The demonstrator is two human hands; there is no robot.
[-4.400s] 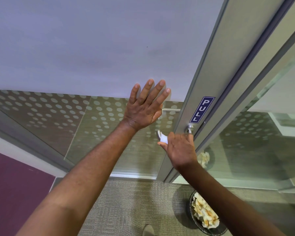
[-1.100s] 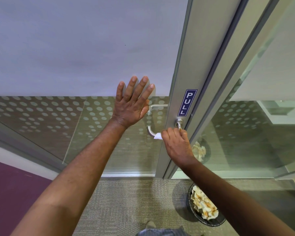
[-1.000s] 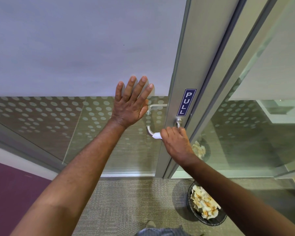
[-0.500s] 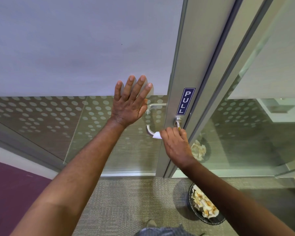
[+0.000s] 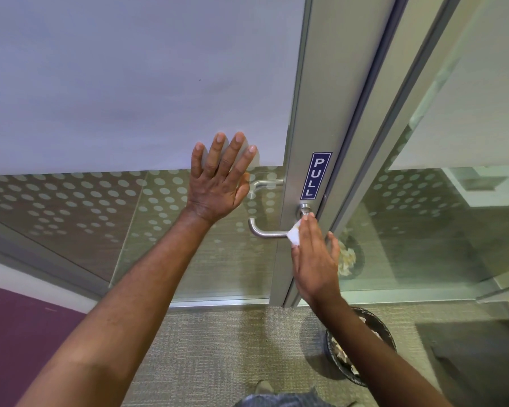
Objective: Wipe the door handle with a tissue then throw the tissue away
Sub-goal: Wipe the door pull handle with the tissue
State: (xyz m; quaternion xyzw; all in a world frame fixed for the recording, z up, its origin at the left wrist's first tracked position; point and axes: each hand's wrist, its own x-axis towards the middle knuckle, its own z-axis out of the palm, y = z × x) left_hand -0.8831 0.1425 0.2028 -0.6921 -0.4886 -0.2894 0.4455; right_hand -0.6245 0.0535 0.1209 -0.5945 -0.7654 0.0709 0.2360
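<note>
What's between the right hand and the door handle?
A white tissue, pressed by the right hand against the door handle, in the head view.

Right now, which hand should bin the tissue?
Right. The right hand already holds the tissue at the handle, with the bin below it. The left hand lies flat on the door.

Left hand [image 5: 218, 183] flat on door glass [image 5: 130, 83]; right hand [image 5: 313, 259] presses tissue [image 5: 294, 237] against handle [image 5: 265, 232].
</note>
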